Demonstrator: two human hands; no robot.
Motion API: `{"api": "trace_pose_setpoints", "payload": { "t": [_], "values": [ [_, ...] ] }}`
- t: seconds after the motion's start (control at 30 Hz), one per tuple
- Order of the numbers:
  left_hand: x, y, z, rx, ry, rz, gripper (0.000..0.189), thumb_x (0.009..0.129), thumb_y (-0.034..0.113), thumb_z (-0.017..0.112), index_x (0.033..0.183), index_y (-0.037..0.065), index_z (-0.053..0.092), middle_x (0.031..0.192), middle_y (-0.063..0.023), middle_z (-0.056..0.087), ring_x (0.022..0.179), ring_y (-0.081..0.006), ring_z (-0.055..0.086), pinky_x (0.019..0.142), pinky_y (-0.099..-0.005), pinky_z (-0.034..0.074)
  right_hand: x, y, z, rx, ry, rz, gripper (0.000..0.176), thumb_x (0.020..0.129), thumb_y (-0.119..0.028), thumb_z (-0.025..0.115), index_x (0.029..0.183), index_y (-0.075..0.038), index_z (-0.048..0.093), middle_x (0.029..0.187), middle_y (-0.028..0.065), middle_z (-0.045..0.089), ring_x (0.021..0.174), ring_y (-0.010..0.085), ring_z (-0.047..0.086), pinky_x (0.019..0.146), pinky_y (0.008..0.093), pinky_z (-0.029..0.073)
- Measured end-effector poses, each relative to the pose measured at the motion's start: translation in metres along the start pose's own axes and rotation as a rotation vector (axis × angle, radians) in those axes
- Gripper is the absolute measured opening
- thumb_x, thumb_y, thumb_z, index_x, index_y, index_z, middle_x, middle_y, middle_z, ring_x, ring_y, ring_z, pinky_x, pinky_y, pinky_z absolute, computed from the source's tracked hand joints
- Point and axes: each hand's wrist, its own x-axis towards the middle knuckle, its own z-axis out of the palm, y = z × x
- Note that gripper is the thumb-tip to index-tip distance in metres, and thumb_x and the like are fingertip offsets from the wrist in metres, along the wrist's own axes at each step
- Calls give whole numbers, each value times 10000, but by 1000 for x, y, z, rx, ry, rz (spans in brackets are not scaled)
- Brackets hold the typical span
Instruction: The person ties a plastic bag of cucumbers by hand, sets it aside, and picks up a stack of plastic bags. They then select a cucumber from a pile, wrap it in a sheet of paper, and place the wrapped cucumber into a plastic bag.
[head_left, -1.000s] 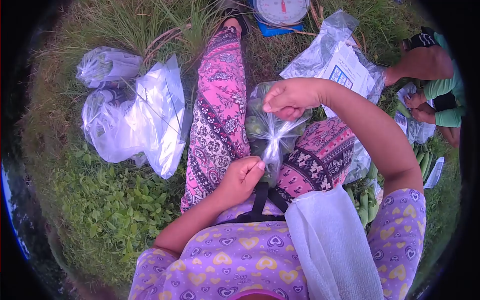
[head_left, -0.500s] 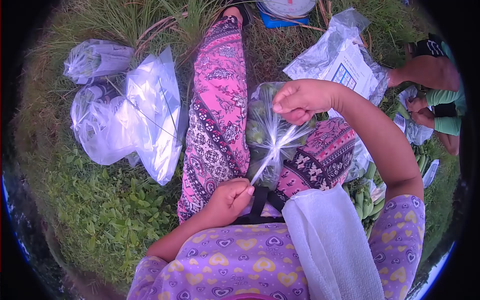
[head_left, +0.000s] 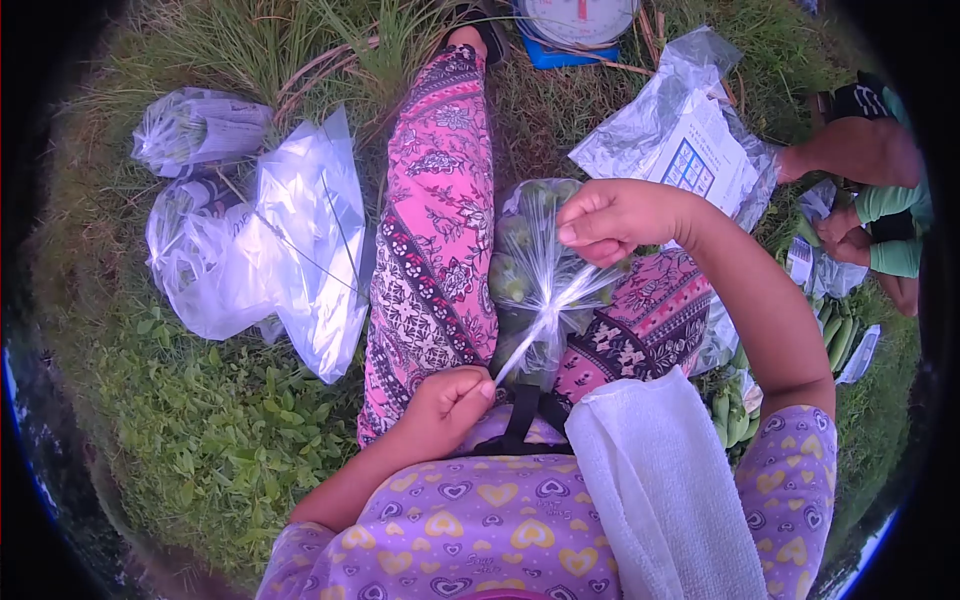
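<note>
On the lap, just past a white towel (head_left: pixel 655 490) draped at the chest, the left grip (head_left: pixel 450 405) pinches the twisted tail of a clear bag (head_left: pixel 530 270) of green vegetables, which lies between the pink-trousered legs. Beyond it, the right grip (head_left: pixel 612 220) is pressed together on the bag's gathered top, with the film taut between the two. Farther out, loose bags (head_left: pixel 270 240) lie on the grass (head_left: pixel 220 420) at left, a scale (head_left: pixel 578 18) stands by the foot, and another person's green sleeve (head_left: pixel 890 203) shows at right.
</note>
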Motion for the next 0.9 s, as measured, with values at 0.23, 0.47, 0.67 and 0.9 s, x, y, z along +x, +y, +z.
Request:
{"api": "trace_pose_setpoints", "payload": {
  "t": [0.23,0.47,0.67,0.9],
  "values": [
    [22,36,-14,-636,185,-56,353,986,217,419,660,81,430,647,-10,441,591,-81,386,489,-235,298,-47,46,83,-499,560,-401,378,939,-207,570,647,-66,376,576,-44,334,525,58,302,477,264,267],
    [64,86,42,-87,126,244,357,959,219,493,632,84,441,619,19,469,589,-58,425,501,-242,323,9,109,170,-297,1231,-635,161,854,-115,654,793,-9,549,604,66,472,538,111,395,509,310,360],
    [69,65,66,222,157,425,199,923,179,571,797,32,529,795,-19,563,733,-69,513,647,-245,417,43,135,158,-272,1380,-818,125,880,-110,615,945,-7,643,705,189,621,601,150,560,585,327,453],
    [54,6,69,549,322,521,650,853,276,661,1364,-32,405,1329,-255,467,1248,-352,468,1042,-410,359,42,129,155,-252,1326,-808,206,945,-189,555,880,-7,626,690,184,606,575,151,529,560,341,434]
  ]
}}
